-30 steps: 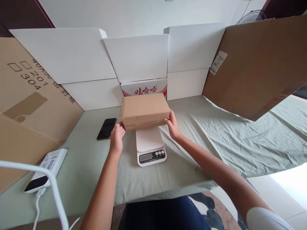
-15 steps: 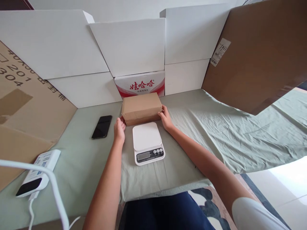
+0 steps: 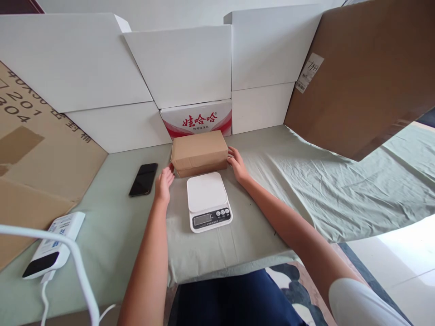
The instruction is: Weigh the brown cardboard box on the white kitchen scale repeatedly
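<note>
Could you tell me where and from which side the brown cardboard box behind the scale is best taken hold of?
Probably by its two short ends, one hand from each side. The cardboard box lies flat and long across the view, wider than one hand, and the left hand and right hand already flank those ends.

Plain brown box (image 3: 199, 151), white scale (image 3: 208, 201), black phone (image 3: 143, 179).

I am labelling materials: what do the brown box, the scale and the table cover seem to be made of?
Brown box: matte cardboard, likely, with folded edges. Scale: smooth white top, probably plastic or glass; unclear. Table cover: pale green cloth, judging by its wrinkles.
</note>
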Demonstrator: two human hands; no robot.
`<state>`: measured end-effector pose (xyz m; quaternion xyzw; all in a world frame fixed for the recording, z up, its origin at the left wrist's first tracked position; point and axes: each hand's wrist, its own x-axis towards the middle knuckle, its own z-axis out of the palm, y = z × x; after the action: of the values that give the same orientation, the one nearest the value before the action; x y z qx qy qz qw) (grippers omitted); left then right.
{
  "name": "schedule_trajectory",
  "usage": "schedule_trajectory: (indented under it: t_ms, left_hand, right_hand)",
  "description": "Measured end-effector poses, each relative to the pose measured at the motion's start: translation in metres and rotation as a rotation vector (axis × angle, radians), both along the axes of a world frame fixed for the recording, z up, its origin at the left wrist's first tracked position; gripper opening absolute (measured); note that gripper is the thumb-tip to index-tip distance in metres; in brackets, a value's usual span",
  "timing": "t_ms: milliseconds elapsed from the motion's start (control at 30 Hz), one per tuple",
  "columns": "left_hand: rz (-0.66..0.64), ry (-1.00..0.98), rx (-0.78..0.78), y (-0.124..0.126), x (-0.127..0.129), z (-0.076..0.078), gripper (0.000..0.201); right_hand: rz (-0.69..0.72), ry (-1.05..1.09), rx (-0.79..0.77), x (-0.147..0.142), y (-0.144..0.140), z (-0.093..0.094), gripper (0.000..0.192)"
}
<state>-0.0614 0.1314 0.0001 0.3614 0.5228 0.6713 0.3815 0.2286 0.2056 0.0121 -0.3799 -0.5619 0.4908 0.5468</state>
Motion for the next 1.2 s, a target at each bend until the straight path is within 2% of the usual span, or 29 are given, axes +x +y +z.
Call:
schedule_trajectory:
  t_ms: [167, 367, 500, 667, 767, 933, 1200]
  left_hand:
    - [-0.024, 0.076, 0.039, 0.001, 0.009, -0.004, 0.08]
    - [0.02, 0.114, 0.194, -0.017, 0.014, 0.013, 0.08]
    - [0.034, 0.14, 0.261, -0.058, 0.019, 0.018, 0.078]
    - [0.049, 0.115, 0.257, -0.124, 0.029, 0.004, 0.071]
    - [0.044, 0.106, 0.247, -0.145, 0.035, -0.003, 0.071]
    - [0.033, 0.123, 0.188, -0.147, 0.037, -0.004, 0.076]
    - [0.035, 0.124, 0.14, -0.149, 0.035, -0.003, 0.077]
  right_hand:
    - [0.078, -0.049, 0.088, -0.004, -0.006, 0.003, 0.057]
    - [0.032, -0.04, 0.272, -0.003, -0.02, 0.008, 0.061]
    - [0.006, -0.108, 0.388, 0.004, -0.052, 0.016, 0.065]
    - [0.043, -0.171, 0.421, 0.02, -0.099, 0.015, 0.063]
    - [0.062, -0.175, 0.388, 0.027, -0.114, 0.009, 0.062]
    - [0.041, -0.172, 0.324, 0.029, -0.117, 0.002, 0.062]
    - [0.019, -0.177, 0.308, 0.028, -0.12, 0.006, 0.057]
